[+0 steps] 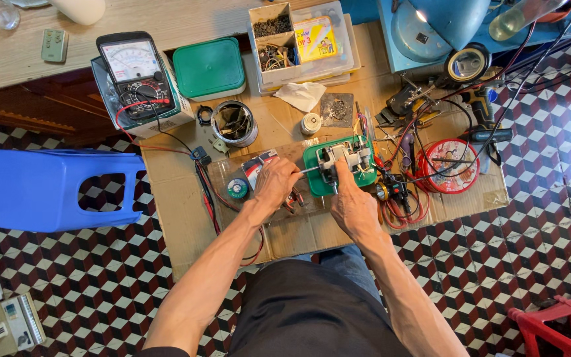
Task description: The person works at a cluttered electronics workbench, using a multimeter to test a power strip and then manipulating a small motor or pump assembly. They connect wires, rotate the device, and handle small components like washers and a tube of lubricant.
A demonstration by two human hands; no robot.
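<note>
Person sits at the near edge of a cardboard sheet (186,225) laid on the patterned tile floor (530,218), both forearms reaching forward. Left hand (275,185) sits mid-sheet, fingers (291,173) curled tight around a thin metal shaft (310,170) pointing right into a small motor assembly (343,158). Right hand (351,201) is just beside it on the right, fingers narrow, index pressed up against the near side of the motor assembly. The assembly rests on a green plastic base (312,177), touching both hands' fingertips. Right of that: tangled red and black wires (401,208), round red tin (449,165). Farther out: open metal can (234,123), green lid (209,67), analog multimeter (137,76) at the far left corner, parts box (279,46) at the far edge. Blue plastic stool (47,188) lies off the sheet's left edge.
</note>
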